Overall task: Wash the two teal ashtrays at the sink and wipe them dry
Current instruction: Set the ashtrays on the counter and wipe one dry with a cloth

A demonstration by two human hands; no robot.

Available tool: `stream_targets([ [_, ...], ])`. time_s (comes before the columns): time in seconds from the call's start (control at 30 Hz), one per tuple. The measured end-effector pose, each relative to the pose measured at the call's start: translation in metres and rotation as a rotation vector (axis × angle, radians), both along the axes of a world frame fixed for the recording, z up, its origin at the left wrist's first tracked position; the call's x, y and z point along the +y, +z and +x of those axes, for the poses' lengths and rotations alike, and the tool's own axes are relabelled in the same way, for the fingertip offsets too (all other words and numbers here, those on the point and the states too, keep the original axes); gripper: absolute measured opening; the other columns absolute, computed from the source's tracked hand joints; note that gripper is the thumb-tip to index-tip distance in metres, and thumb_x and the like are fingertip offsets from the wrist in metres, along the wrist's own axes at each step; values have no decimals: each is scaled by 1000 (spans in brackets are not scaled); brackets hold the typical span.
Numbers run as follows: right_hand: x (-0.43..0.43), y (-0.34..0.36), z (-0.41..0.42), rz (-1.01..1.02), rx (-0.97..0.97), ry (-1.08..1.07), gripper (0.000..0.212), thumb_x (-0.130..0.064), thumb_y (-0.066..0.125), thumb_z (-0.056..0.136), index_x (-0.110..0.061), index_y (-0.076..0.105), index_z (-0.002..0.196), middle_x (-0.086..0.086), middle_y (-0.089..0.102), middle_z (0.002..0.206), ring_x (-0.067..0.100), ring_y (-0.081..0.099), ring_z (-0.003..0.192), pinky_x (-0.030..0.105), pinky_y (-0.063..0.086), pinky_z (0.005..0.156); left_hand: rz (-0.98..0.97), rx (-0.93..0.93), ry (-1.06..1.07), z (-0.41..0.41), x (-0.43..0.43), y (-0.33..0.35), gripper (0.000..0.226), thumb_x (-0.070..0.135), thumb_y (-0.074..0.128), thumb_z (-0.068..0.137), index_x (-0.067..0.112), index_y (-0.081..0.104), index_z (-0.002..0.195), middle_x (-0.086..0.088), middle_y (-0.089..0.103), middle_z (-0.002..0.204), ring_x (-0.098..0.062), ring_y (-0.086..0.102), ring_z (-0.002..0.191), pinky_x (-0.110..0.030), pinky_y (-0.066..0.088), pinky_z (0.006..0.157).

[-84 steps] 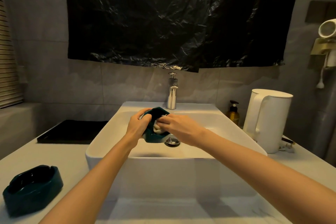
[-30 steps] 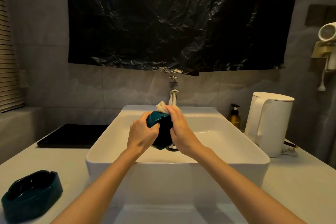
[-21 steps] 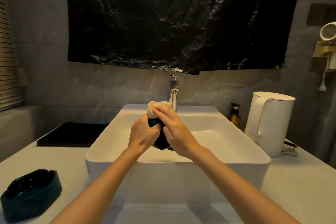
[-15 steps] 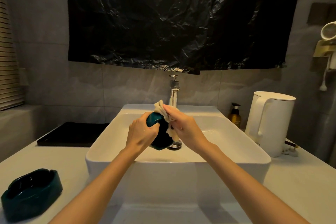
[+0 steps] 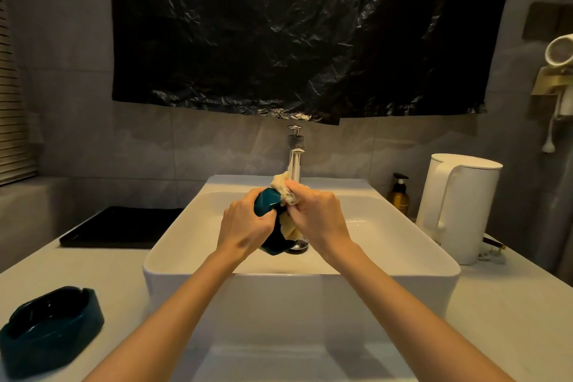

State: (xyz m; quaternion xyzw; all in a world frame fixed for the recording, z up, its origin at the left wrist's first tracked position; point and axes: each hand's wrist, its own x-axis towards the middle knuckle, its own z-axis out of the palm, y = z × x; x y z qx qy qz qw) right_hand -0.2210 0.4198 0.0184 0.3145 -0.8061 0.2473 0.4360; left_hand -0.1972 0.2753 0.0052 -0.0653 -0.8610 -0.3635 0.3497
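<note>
Over the white sink basin (image 5: 403, 270) my left hand (image 5: 246, 228) grips a teal ashtray (image 5: 266, 205), tipped on its edge. My right hand (image 5: 316, 219) pinches a pale cloth (image 5: 286, 192) against the ashtray's right side and top. Much of this ashtray is hidden between my hands. The second teal ashtray (image 5: 51, 327) sits upright on the counter at the near left, away from both hands.
A chrome faucet (image 5: 295, 158) stands behind the basin, with the drain (image 5: 298, 246) below my hands. A black tray (image 5: 121, 226) lies left of the sink. A white kettle (image 5: 457, 208) and an amber pump bottle (image 5: 400, 197) stand to the right.
The ashtray was turned from bowl-up to on edge. My right hand has rubbed the cloth from inside the bowl over the ashtray's top and outer side. The other ashtray stayed put.
</note>
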Motion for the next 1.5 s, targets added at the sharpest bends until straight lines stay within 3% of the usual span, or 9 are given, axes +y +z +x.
stream_targets([
  [0.1,-4,6,5,111,163,-27,13,-6,59,84,-16,63,91,1,69,81,22,62,56,20,43,45,14,-31,-20,1,-1,0,28,29,51,81,20,60,106,5,63,83,-19,59,76,-31,51,69],
  [0.2,-1,5,-1,230,261,51,27,-5,49,85,-12,66,105,2,71,99,23,66,66,30,58,54,-5,-26,-30,2,-2,0,29,31,48,77,21,59,101,3,63,80,-19,57,72,-22,41,59],
  [0.37,6,-10,-9,30,52,26,23,-16,56,93,-15,62,116,4,71,91,25,65,68,36,56,61,-2,17,-17,2,3,1,31,19,59,87,15,58,118,0,65,96,-14,55,80,-20,43,70],
  [0.57,3,-18,1,-201,-192,143,40,-17,51,98,-23,50,137,0,70,106,15,64,86,27,53,74,45,11,7,4,3,3,27,22,56,87,15,60,113,5,60,88,-16,56,80,-18,41,67],
  [0.67,8,-19,-2,-277,-348,211,39,-22,47,99,-26,47,137,5,70,98,17,62,83,34,54,71,190,11,-2,5,0,6,42,33,47,75,15,62,109,2,62,87,-17,57,81,-16,42,63],
  [0.97,-1,-5,-7,32,125,140,39,-9,51,91,-11,59,128,6,67,119,26,69,93,35,58,75,63,50,-29,6,1,5,36,30,48,73,22,61,105,4,64,79,-23,60,75,-37,52,71],
  [1.13,-2,-6,-10,-39,69,118,42,-7,60,89,-11,56,131,7,69,116,25,69,87,22,51,76,99,125,-25,7,4,5,46,29,51,74,17,61,117,-1,68,92,-23,62,81,-36,53,76],
  [1.37,-5,-6,-6,-166,-100,233,43,-14,55,95,-14,50,138,2,62,129,19,62,108,24,50,92,134,140,-27,8,2,6,43,29,51,75,16,61,115,10,60,86,-14,56,77,-28,50,75],
  [1.5,-2,-9,-4,-184,-117,253,46,-7,54,95,-12,45,140,3,53,138,18,53,122,7,35,99,209,78,-33,6,1,6,38,31,48,74,20,61,108,8,61,85,-17,58,81,-32,52,77],
])
